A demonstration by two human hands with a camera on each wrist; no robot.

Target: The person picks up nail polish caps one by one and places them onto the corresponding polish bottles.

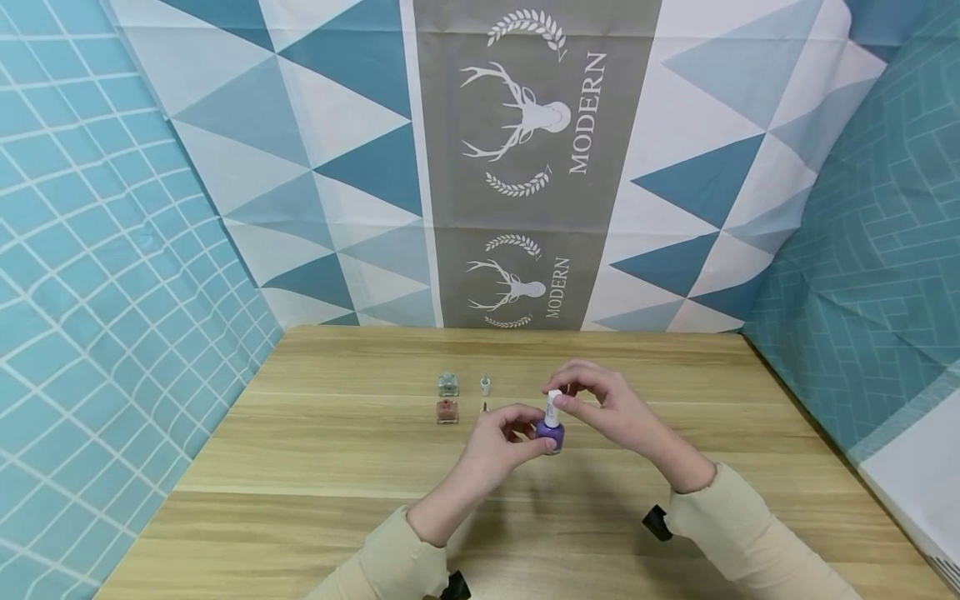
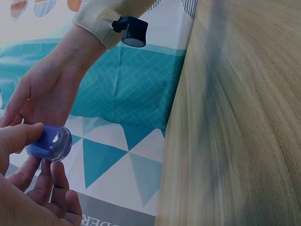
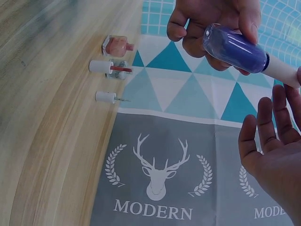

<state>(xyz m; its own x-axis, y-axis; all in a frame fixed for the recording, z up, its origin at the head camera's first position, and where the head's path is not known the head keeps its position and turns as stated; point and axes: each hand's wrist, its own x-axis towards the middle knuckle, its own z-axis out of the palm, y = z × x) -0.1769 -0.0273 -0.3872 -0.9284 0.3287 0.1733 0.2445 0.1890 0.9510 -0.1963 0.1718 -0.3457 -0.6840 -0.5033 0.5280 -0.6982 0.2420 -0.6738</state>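
fingers (image 1: pixel 579 374) pinch 1 purple bottle (image 1: pixel 551 433) and white cap (image 1: pixel 552 412)

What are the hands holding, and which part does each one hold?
A purple nail polish bottle: the left hand holds it by its body, and the right hand pinches its white cap.

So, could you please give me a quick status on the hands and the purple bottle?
Left hand grips bottle. Right hand pinches white cap, not yet off. Bottle held above table. Nothing seen in the way.
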